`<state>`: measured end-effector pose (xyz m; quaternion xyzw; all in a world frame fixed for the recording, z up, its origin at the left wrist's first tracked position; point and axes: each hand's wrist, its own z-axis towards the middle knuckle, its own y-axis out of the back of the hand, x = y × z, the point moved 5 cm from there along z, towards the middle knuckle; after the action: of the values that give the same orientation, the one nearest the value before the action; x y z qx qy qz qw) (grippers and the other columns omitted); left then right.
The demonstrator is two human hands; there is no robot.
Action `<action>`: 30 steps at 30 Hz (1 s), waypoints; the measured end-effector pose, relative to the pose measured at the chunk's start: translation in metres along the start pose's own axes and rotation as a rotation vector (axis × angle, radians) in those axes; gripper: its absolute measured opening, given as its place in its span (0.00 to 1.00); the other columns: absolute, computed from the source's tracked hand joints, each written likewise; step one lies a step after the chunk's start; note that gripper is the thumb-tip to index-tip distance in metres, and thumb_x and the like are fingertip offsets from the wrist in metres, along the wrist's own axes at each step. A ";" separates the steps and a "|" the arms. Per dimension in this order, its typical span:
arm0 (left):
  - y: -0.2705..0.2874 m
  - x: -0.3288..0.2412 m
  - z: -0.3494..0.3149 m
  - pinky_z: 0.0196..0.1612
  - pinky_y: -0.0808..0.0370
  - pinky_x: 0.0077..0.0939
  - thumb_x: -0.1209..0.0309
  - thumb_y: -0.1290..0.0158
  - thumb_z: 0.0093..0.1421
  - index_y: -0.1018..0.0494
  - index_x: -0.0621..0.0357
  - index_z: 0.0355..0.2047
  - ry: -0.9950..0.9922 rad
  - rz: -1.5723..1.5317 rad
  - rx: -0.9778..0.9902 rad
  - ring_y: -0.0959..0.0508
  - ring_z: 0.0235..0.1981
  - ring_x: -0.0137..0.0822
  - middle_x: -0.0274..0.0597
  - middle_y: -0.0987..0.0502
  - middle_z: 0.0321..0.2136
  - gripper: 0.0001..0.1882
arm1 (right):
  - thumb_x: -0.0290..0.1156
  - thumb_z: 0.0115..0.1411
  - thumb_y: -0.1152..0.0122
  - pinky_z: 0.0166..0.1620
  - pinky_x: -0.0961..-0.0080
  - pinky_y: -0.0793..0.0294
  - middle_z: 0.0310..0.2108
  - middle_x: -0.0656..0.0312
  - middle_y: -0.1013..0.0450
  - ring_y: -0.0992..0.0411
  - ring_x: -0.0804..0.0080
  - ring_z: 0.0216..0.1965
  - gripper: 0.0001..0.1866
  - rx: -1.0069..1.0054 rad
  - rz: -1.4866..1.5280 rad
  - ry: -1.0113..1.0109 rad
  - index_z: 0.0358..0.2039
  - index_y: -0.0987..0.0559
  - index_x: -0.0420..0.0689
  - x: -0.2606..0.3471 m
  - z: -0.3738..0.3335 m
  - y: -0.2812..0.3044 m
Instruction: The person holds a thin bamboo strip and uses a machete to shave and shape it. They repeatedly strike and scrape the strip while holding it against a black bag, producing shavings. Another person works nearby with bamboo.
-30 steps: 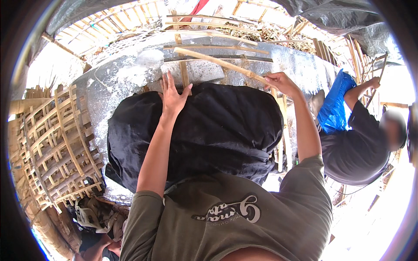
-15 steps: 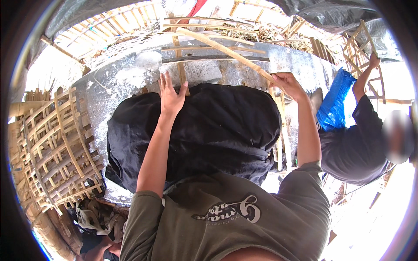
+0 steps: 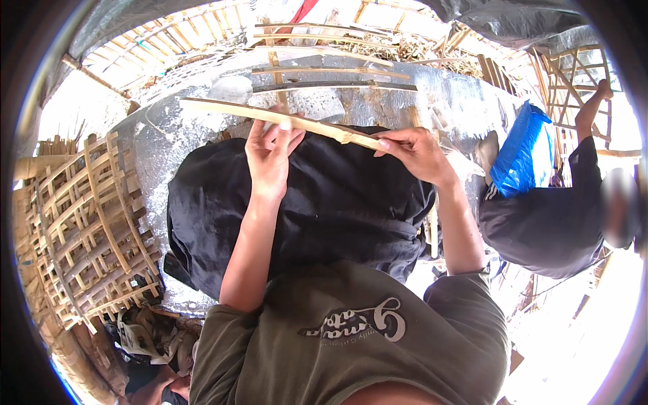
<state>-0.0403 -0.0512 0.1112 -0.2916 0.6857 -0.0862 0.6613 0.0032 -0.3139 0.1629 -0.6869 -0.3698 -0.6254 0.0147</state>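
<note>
A pale bamboo strip (image 3: 320,128) is held up above my lap, slanting slightly down to the right. My left hand (image 3: 270,162) grips it left of its middle, thumb on the near face and fingers behind. At the right end, my right hand (image 3: 420,155) pinches it between thumb and fingers. Black cloth (image 3: 324,196) covers my lap beneath both hands. Beyond, several thin strips lie across the grey floor, among them a dark slat (image 3: 337,86) and a lighter slat (image 3: 337,70), crossing an upright slat (image 3: 275,67).
A woven bamboo lattice panel (image 3: 94,229) lies at the left. At the right sits another person (image 3: 540,229) in dark clothes, one hand near a bamboo frame (image 3: 580,88), beside a blue plastic bag (image 3: 523,152). Bamboo scraps (image 3: 412,50) are heaped at the back.
The bamboo strip has swung from a steep slant to nearly level and come closer. My left hand, spread before, now grips it. My right hand moved left and nearer. The other person's arm shifted right.
</note>
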 end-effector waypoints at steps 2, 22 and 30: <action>0.013 0.003 0.003 0.55 0.20 0.46 0.69 0.45 0.69 0.30 0.64 0.55 -0.022 -0.084 0.037 0.17 0.47 0.43 0.46 0.18 0.43 0.17 | 0.33 0.68 0.39 0.47 0.77 0.20 0.35 0.56 0.16 0.18 0.75 0.39 0.14 -0.009 0.060 -0.014 0.49 0.17 0.39 0.004 -0.004 -0.012; -0.064 0.012 -0.116 0.54 0.26 0.29 0.61 0.54 0.74 0.34 0.67 0.56 0.041 0.160 0.433 0.22 0.47 0.34 0.47 0.21 0.44 0.21 | 0.32 0.70 0.40 0.43 0.77 0.21 0.39 0.54 0.19 0.20 0.71 0.42 0.16 -0.398 0.852 0.178 0.50 0.23 0.32 0.073 -0.020 -0.054; -0.063 0.003 -0.122 0.21 0.32 0.21 0.59 0.64 0.77 0.37 0.60 0.47 0.215 0.134 0.288 0.37 0.16 0.23 0.34 0.35 0.22 0.16 | 0.32 0.64 0.34 0.43 0.69 0.19 0.46 0.52 0.20 0.20 0.63 0.46 0.20 -0.850 0.199 0.220 0.53 0.24 0.35 0.035 -0.061 -0.017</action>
<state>-0.1391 -0.1365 0.1537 -0.1365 0.7510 -0.1700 0.6233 -0.0592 -0.3142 0.1991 -0.5937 -0.0085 -0.7866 -0.1695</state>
